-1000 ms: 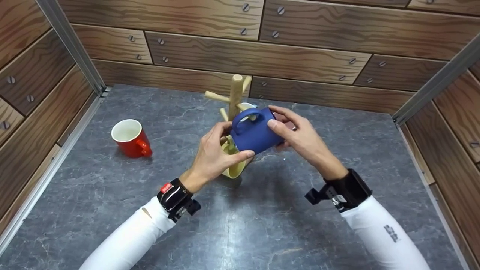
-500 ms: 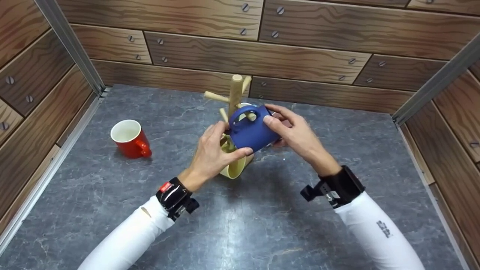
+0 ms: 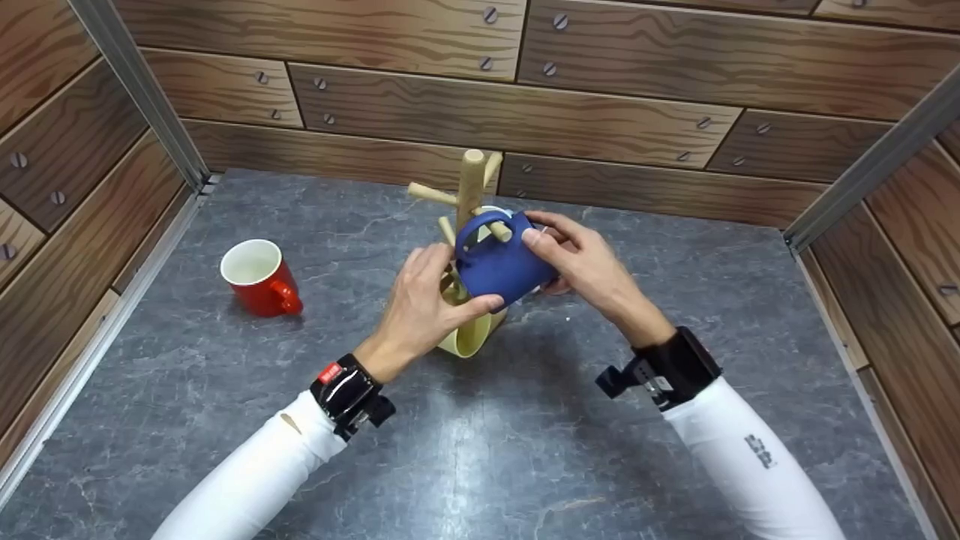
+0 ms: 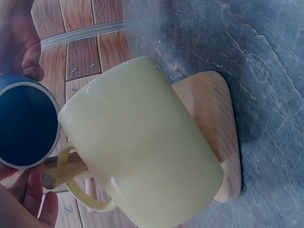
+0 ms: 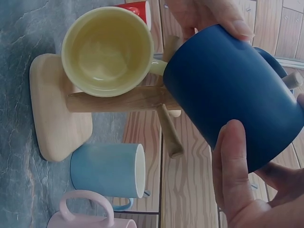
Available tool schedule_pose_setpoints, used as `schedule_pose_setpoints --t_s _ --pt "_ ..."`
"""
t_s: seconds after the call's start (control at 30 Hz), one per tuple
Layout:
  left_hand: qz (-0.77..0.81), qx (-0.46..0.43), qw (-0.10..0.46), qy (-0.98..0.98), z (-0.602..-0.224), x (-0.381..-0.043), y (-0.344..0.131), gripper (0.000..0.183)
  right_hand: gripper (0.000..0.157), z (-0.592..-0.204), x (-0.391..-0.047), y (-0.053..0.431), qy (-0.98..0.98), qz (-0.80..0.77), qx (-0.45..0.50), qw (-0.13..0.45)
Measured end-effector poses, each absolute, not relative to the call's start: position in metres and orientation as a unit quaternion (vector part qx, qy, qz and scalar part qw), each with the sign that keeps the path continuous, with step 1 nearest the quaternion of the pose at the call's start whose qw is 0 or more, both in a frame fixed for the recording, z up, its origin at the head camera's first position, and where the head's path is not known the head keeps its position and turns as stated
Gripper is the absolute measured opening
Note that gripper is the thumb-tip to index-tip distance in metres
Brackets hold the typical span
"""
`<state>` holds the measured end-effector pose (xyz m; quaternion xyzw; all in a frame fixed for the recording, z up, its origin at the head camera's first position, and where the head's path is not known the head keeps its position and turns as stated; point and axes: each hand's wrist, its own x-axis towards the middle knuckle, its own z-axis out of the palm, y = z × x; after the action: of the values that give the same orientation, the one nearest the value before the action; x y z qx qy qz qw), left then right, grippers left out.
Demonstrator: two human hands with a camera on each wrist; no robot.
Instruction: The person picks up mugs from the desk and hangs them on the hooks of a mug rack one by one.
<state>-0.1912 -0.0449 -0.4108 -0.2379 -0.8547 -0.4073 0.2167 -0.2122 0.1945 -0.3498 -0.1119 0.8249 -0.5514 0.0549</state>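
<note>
Both hands hold a blue mug (image 3: 501,271), tilted, in front of a wooden mug tree (image 3: 471,184). My left hand (image 3: 420,304) grips its rim end between thumb and fingers; my right hand (image 3: 596,262) holds its base end. The tip of one peg (image 3: 502,231) shows through the mug's handle loop. In the left wrist view, the mug's dark opening faces the camera. Just below, a pale yellow mug (image 4: 137,137) hangs by its handle from a lower peg (image 4: 61,173).
A red mug (image 3: 262,281) with white inside stands on the grey marbled table at left. In the right wrist view, a light blue mug (image 5: 107,168) and a pink mug (image 5: 90,218) stand beside the tree's wooden base (image 5: 59,114). Wood-patterned walls enclose the table.
The blue mug has shifted slightly left and toward the tree, the right hand moving along with it. More of the peg's tip now shows through the handle loop.
</note>
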Motion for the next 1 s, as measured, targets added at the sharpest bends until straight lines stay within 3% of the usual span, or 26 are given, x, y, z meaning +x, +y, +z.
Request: schedule_pose_setpoints --t_s 0.63,0.87,1.0 --pt "-0.438 -0.216 0.190 -0.851 -0.414 -0.190 -0.053 0.075 0.064 -0.359 -0.217 0.191 0.850 -0.507 -0.126 0.069" --pt "-0.450 -0.214 0.185 -0.847 -0.419 -0.187 -0.059 0.102 0.071 -0.363 -0.216 0.189 0.843 -0.515 -0.122 0.099" --pt "-0.462 -0.206 0.189 -0.842 -0.421 -0.185 -0.061 0.105 0.070 -0.364 -0.216 0.190 0.833 -0.532 -0.110 0.103"
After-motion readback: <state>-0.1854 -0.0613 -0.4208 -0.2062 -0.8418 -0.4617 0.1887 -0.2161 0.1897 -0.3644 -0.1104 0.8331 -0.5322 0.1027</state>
